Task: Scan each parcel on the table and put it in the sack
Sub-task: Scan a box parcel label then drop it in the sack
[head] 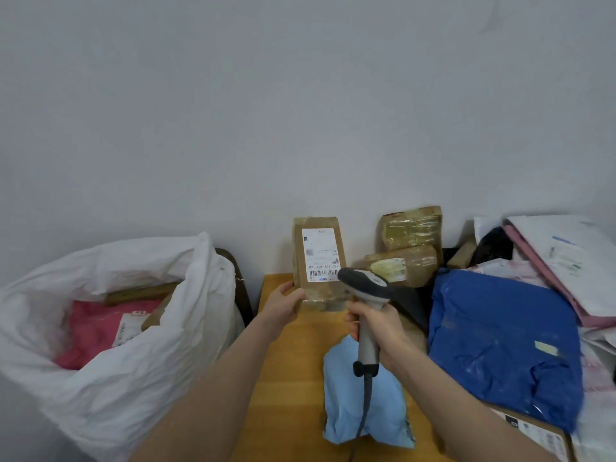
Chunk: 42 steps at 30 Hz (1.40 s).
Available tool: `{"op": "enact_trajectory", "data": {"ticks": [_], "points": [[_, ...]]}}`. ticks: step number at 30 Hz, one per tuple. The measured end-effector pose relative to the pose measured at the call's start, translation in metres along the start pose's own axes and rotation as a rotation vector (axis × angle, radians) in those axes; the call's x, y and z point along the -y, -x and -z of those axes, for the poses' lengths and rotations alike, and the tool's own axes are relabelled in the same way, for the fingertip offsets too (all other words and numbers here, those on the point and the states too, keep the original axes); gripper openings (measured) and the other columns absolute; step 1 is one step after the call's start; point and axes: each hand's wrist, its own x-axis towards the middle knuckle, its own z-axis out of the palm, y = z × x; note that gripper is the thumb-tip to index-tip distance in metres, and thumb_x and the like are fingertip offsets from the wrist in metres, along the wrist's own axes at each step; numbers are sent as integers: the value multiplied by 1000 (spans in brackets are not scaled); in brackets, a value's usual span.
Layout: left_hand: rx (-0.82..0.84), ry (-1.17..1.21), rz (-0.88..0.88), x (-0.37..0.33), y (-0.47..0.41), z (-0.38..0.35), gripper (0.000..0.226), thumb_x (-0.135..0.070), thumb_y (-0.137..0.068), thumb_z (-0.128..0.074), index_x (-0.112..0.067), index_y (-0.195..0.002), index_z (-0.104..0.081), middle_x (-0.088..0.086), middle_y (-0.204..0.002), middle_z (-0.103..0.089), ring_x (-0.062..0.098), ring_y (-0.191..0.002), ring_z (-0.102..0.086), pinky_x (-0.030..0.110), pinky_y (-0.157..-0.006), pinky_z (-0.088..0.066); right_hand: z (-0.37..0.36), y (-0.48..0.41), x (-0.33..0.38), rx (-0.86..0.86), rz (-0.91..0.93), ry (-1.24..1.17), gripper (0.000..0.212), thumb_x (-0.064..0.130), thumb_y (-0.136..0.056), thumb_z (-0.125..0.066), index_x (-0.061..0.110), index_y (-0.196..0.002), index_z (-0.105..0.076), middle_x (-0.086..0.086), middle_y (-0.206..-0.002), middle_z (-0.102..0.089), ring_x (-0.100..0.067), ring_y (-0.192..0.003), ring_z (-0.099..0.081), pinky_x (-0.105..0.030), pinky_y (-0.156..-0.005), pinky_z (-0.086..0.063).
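Parcel [318, 258] upright in L hand [282, 303].

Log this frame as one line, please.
step: scanning | left hand: holds parcel upright | right hand: aims scanner at label | sack: open, pink parcel inside

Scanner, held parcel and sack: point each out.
scanner [369, 338], head view, on its grey handle.
held parcel [319, 258], head view, on its white label.
sack [133, 388], head view, on its white front wall.

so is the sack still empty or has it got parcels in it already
It has parcels in it. The white sack gapes open at the top, and a pink parcel and a brown box lie inside.
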Motion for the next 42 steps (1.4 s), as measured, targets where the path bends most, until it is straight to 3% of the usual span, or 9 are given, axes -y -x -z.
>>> {"op": "enact_trajectory", "data": {"ticks": [5, 10, 14, 18, 22, 27, 31, 37, 42], "points": [[-89, 29, -31, -30, 35, 36, 28, -21, -89, -60, -17, -116, -61, 4, -92, -67, 13, -76, -66, 25, -64, -56, -38, -15, 21, 64, 38, -14, 10, 6, -84, -70, 3, -90, -63, -10, -72, -64, -18, -60, -59, -32, -61, -51], [-272, 34, -84, -57, 70, 104, 23, -29, -89, -59, -17, -108, -62, 4, -93, -68, 15, -81, -65, 31, -77, -56, -110, -13, 26, 165, 42, -2, 13, 9, -84, -72, 8, -92, -62, -9, -81, -67, -18, -69, -63, -30, -63, -56], [-434, 118, -102, -72, 95, 174, 23, -31, -86, -60, -15, -102, -61, 6, -82, -60, 16, -63, -57, 27, -54, -52, -163, -9, 22, 232, 46, 33, 13, 8, -82, -73, 11, -83, -61, -8, -77, -65, -18, -67, -64, -24, -50, -54], [-582, 96, -91, -70, 104, 255, 42, -40, -80, -65, -12, -112, -65, 12, -102, -71, 31, -94, -69, 48, -85, -56, -210, -21, 8, 247, 19, 83, 15, 10, -82, -74, 11, -88, -61, -10, -89, -66, -21, -76, -65, -27, -51, -52], [-741, -14, -32, -59, 88, 341, 31, -40, -85, -61, -13, -97, -66, 14, -106, -70, 30, -95, -66, 43, -91, -54, -259, -52, -11, 201, -7, 95, 16, 9, -81, -74, 8, -92, -62, -9, -91, -64, -21, -78, -63, -25, -47, -52], [-605, -44, 212, -28, 42, 425, 52, -50, -83, -63, -6, -110, -61, 14, -109, -67, 31, -98, -65, 38, -75, -58, -321, -97, -38, 93, -50, 158, 26, 12, -80, -76, 6, -98, -59, -8, -90, -59, -22, -80, -57, -34, -60, -55], [-531, -151, 324, -4, -8, 440, 44, -39, -90, -53, -5, -118, -61, 13, -95, -66, 28, -85, -63, 34, -67, -54, -344, -123, -56, -5, -87, 230, 24, 15, -79, -77, 12, -84, -54, -7, -84, -58, -23, -75, -56, -41, -75, -55], [-332, -682, 16, 25, -61, 418, 60, -26, -90, -59, -30, -145, -36, 5, -134, -55, 29, -122, -52, 36, -98, -41, -351, -143, -73, -85, -115, 264, 37, 11, -80, -77, 7, -113, -60, -10, -99, -61, -33, -97, -58, -55, -93, -50], [-328, -1098, 119, 25, -80, 421, 69, -42, -88, -63, -43, -147, -27, 1, -143, -42, 30, -128, -42, 50, -104, -37, -354, -147, -85, -121, -156, 229, 33, 11, -80, -77, 6, -108, -61, -10, -96, -62, -28, -89, -59, -52, -86, -54]]}}
